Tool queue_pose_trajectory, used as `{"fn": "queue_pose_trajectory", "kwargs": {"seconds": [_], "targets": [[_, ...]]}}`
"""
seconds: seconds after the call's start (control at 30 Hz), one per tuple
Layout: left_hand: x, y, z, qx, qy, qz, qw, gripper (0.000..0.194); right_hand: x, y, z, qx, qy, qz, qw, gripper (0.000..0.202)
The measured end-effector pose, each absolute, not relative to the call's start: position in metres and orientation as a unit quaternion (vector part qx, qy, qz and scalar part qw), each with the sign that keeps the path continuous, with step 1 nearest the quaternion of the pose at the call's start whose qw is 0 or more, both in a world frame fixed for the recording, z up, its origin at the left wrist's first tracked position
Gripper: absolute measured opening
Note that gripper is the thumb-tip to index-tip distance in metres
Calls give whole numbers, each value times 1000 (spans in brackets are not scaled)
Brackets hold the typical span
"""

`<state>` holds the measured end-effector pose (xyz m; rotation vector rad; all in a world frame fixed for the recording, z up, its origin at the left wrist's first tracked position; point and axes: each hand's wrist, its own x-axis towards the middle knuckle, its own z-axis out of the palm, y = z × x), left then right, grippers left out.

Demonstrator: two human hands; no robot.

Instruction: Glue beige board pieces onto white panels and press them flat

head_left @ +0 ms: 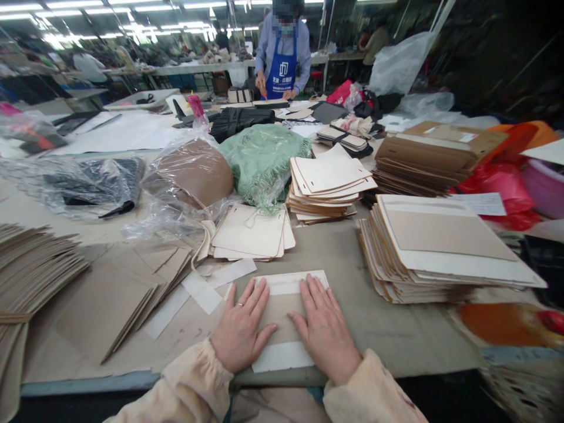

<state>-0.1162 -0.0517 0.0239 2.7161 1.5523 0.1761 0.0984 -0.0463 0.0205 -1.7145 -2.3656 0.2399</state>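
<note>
- A person's left hand (244,329) is lying flat on the left side of a panel (282,311), its grip open, a ring showing on one finger.
- The right hand (326,329) is covering the panel's right side, its grip also open, the thumb pointing inward.
- The panel is resting at the near edge of the bench (396,341), between the two sleeves, its grey middle showing between white bands.
- White strips (202,291) are lying loose just left of the panel, near fanned grey boards (106,308).
- A tall stack (449,258) of pale panels is standing to the right; a lower pile (249,232) is sitting just beyond the hands, near a green cloth (264,153).
- Across the bench, a co-worker in a blue apron (282,70) is standing.
</note>
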Motion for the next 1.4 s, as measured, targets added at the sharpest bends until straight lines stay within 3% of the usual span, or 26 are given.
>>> {"fn": "queue_pose_trajectory", "kwargs": {"seconds": [0.33, 0.6, 0.87, 1.0, 1.1, 1.27, 1.4], "targets": [[-118, -51, 19, 871, 487, 67, 12, 69, 57, -38, 35, -501, -844, 151, 120, 69], [-117, -51, 25, 866, 496, 66, 19, 68, 117, -33, 17, -592, -793, 109, 94, 65], [-116, -54, 25, 864, 498, 73, 1, 68, 125, -36, 13, -666, -681, 135, 273, 63], [-116, -55, 24, 863, 500, 69, -5, 68, 123, -26, 19, -703, -560, 267, 348, 70], [-117, -56, 24, 864, 498, 74, 3, 69, 127, -23, 28, -694, -501, 355, 375, 60], [-120, -65, 30, 838, 489, 239, 33, 68, 137, -48, 45, -611, -471, 463, 437, 49], [-109, -67, 51, 663, 515, 483, 249, 64, 152, -73, 56, -535, -354, 552, 532, 41]]}}
